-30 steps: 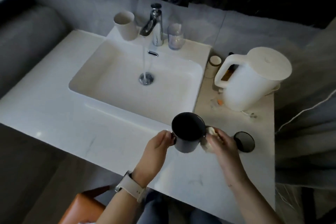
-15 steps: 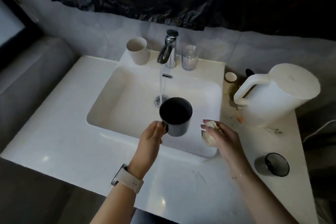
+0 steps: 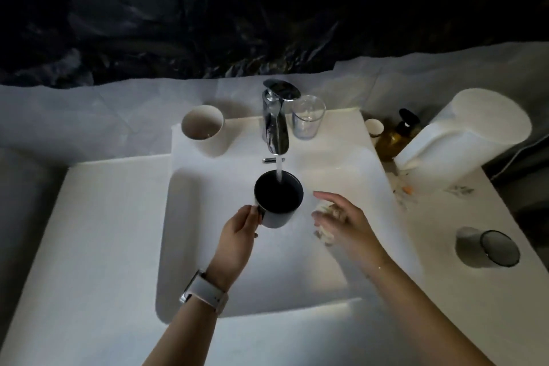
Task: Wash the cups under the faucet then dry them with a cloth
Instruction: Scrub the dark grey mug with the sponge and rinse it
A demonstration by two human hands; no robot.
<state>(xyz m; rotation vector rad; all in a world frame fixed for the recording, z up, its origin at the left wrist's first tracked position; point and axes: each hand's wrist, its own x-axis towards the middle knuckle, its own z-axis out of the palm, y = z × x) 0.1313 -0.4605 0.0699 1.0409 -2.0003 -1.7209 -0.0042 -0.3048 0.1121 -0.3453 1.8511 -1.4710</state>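
Note:
My left hand [image 3: 239, 227] grips the handle of a dark mug [image 3: 278, 198], held upright over the white sink [image 3: 208, 246]. Water runs from the chrome faucet [image 3: 275, 119] straight into the mug's mouth. Just right of the mug, my right hand [image 3: 346, 221] holds a crumpled pale cloth [image 3: 325, 233] against the palm, with the fingers loosely spread. A white cup [image 3: 205, 131] stands on the sink ledge left of the faucet, and a clear glass [image 3: 307, 116] stands on its right. A smoky glass cup [image 3: 487, 248] lies on its side on the counter at the right.
A white kettle [image 3: 463, 137] stands at the back right of the counter, with an amber pump bottle [image 3: 395, 137] and a small white pot [image 3: 374, 127] beside it. Small scraps [image 3: 408, 189] lie on the counter near the kettle. A white countertop [image 3: 98, 246] extends left of the sink.
My left hand has carried the dark mug from the counter's front edge up over the sink and under the running water. My right hand followed with the cloth.

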